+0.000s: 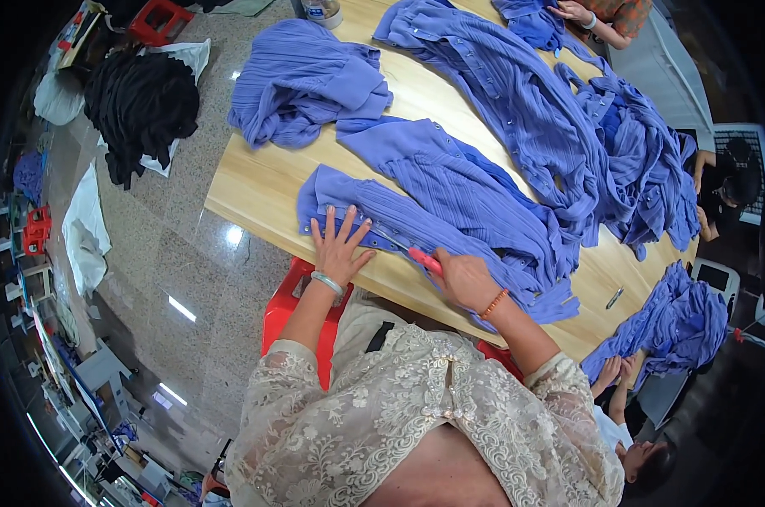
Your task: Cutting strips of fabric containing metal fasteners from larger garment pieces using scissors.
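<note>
A blue-purple ribbed garment (450, 241) lies lengthwise along the table's near edge, with small round fasteners along its border. Over its left end my left hand (342, 247) rests flat with the fingers spread, pressing the cloth beside the fasteners. My right hand (468, 280) is closed around a tool with a pinkish-red handle (424, 259). Its slim metal end points left along the garment's border, towards my left fingers; its exact kind is hard to make out. Just beyond lies a second garment (433, 165) of the same cloth.
More blue-purple garments are heaped on the wooden table (239, 190), including a bundle (302, 84) at far left. A small pen-like item (615, 297) lies at right. Other people's hands (575, 13) handle cloth around the table. A red stool (285, 317) stands beside me; black cloth (141, 106) lies left.
</note>
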The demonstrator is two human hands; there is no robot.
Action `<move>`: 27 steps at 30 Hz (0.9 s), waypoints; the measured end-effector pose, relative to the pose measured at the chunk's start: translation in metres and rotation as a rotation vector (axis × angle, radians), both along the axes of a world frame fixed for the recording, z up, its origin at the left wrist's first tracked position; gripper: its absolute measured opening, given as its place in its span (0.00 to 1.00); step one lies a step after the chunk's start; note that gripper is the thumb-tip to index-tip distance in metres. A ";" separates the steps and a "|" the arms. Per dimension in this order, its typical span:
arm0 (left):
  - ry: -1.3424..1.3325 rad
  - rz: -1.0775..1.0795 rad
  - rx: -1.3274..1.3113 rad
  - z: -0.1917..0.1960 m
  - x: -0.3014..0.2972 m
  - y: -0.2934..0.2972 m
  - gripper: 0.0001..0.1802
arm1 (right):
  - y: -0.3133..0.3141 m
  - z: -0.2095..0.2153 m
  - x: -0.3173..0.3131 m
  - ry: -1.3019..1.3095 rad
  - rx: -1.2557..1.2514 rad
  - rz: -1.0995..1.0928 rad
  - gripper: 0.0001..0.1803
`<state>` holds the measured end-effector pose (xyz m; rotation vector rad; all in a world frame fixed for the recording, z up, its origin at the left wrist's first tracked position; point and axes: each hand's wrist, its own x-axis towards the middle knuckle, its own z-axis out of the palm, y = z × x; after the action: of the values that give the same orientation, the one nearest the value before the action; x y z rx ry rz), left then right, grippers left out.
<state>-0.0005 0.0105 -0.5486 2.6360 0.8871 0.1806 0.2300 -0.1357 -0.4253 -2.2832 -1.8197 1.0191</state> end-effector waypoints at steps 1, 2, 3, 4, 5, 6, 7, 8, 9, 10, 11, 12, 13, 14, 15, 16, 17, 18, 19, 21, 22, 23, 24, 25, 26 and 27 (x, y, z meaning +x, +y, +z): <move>0.019 -0.007 0.011 0.002 0.000 0.002 0.35 | 0.010 -0.002 -0.003 0.029 0.035 0.020 0.14; 0.036 -0.015 0.023 0.004 0.000 0.005 0.34 | 0.020 -0.004 -0.006 0.057 0.071 0.040 0.15; 0.037 -0.018 0.024 0.003 -0.001 0.006 0.34 | 0.028 -0.007 -0.010 0.058 0.072 0.037 0.15; 0.026 -0.021 0.032 0.003 -0.002 0.007 0.34 | 0.036 -0.010 -0.014 0.059 0.087 0.041 0.15; 0.015 -0.023 0.039 0.003 -0.003 0.009 0.34 | 0.040 -0.012 -0.017 0.061 0.103 0.046 0.15; 0.017 -0.027 0.039 0.002 -0.005 0.010 0.34 | 0.041 -0.013 -0.018 0.066 0.086 0.041 0.16; 0.030 -0.034 0.027 0.001 -0.005 0.012 0.35 | 0.038 -0.011 -0.015 0.068 0.085 0.036 0.16; 0.044 -0.037 0.015 0.000 -0.009 0.014 0.36 | 0.032 -0.008 -0.011 0.064 0.061 0.020 0.16; 0.039 -0.043 0.014 -0.001 -0.008 0.016 0.36 | 0.022 -0.004 -0.005 0.053 0.036 -0.001 0.16; 0.018 -0.043 0.010 -0.002 -0.009 0.019 0.36 | 0.013 -0.001 0.000 0.024 0.008 -0.003 0.16; 0.001 -0.041 0.005 -0.002 -0.009 0.020 0.37 | 0.009 0.003 0.001 0.024 0.004 -0.008 0.16; 0.001 -0.049 0.012 0.000 -0.010 0.022 0.38 | 0.005 0.008 0.002 0.031 -0.008 -0.009 0.15; 0.004 -0.047 0.011 -0.001 -0.012 0.023 0.38 | 0.001 0.011 0.003 0.037 -0.019 -0.010 0.15; 0.005 -0.051 0.013 0.000 -0.012 0.025 0.38 | -0.001 0.010 0.002 0.035 -0.019 -0.022 0.15; -0.008 -0.054 0.015 0.000 -0.011 0.027 0.38 | 0.001 0.004 -0.003 0.068 0.039 -0.030 0.14; -0.010 -0.064 0.018 0.001 -0.008 0.027 0.38 | 0.002 0.000 -0.005 0.101 0.098 -0.038 0.14; -0.002 -0.079 0.042 0.002 -0.008 0.030 0.38 | 0.004 -0.002 -0.008 0.142 0.085 -0.035 0.15; 0.006 -0.094 0.067 0.004 -0.007 0.031 0.37 | 0.000 -0.004 -0.008 0.144 0.090 -0.043 0.15; 0.008 -0.101 0.070 0.005 -0.006 0.030 0.37 | -0.006 -0.007 -0.007 0.166 0.135 -0.071 0.16; 0.105 -0.042 0.079 0.010 -0.001 0.020 0.37 | -0.021 -0.009 -0.003 0.193 0.181 -0.100 0.16; 0.107 -0.044 0.079 0.013 0.001 0.011 0.37 | -0.030 -0.008 0.000 0.196 0.160 -0.121 0.17; 0.053 -0.018 0.052 0.018 0.005 -0.002 0.37 | -0.041 -0.007 0.004 0.199 0.136 -0.144 0.17; -0.001 0.012 0.024 0.022 0.009 -0.017 0.37 | -0.049 -0.001 0.007 0.193 0.118 -0.167 0.16; -0.045 -0.014 0.017 0.024 0.014 -0.032 0.39 | -0.060 -0.001 0.009 0.193 0.113 -0.167 0.16; -0.037 -0.010 -0.014 0.025 0.021 -0.045 0.40 | -0.069 -0.001 0.012 0.173 0.099 -0.178 0.16; -0.028 -0.003 -0.045 0.025 0.027 -0.056 0.41 | -0.077 -0.002 0.014 0.154 0.085 -0.185 0.16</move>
<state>0.0264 -0.0453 -0.5233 2.5869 0.8682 0.1944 0.2441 -0.2124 -0.4269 -2.2069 -1.5311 1.0339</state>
